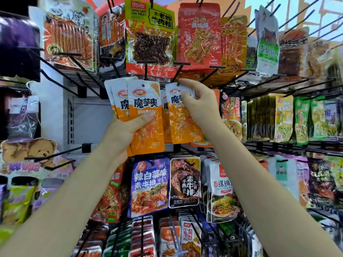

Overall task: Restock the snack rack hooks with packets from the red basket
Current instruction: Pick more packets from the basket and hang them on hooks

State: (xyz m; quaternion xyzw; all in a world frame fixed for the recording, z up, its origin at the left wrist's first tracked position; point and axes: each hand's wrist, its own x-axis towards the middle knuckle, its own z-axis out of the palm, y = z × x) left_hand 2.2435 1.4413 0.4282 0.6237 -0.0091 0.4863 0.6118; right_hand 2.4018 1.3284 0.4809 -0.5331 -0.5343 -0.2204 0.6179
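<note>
My left hand [120,134] grips a fanned stack of several orange-and-white snack packets [144,115], thumb across the front one. My right hand [198,104] pinches the white top of one more orange packet [181,119] and holds its hang hole up at the tip of a black rack hook [179,74]. Whether the hole is over the hook I cannot tell. The red basket is out of view.
The wire snack rack [259,75] fills the view, with packets hanging above, right and below. Bare black hooks [61,153] stick out at the left, near a bear-printed pack [27,151]. Purple and dark packets [150,186] hang just below my hands.
</note>
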